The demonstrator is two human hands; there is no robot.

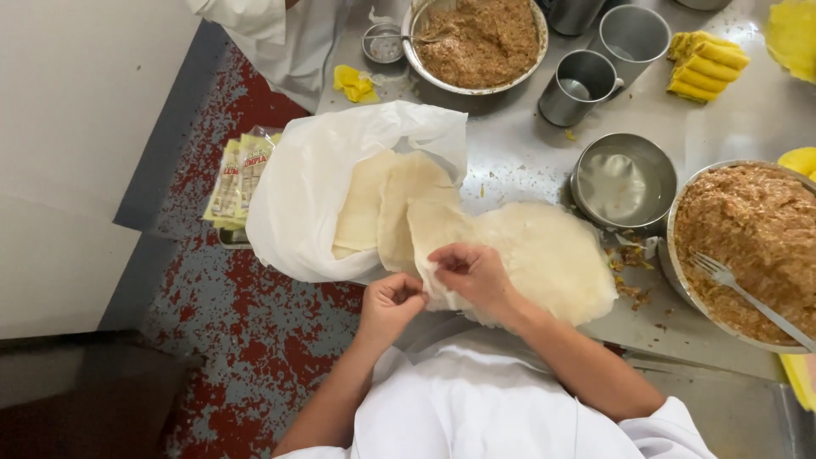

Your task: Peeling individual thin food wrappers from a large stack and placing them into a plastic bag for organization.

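A stack of thin, pale round wrappers (548, 255) lies on the steel table (527, 144) in front of me. My left hand (389, 303) is closed, pinching the near edge of the top wrapper at the stack's left corner. My right hand (474, 274) rests on the same edge, fingers curled and gripping the sheet. More wrappers (387, 208) lie fanned out on an open white plastic bag (297, 195) just left of the stack.
A big metal bowl of brown minced filling (752, 246) with a fork (748, 297) stands right. A second bowl of filling (480, 38), metal cups (582, 85), an empty steel bowl (625, 180) and yellow rolled pieces (705, 64) lie beyond. Packets (240, 174) sit left; a person in white stands opposite.
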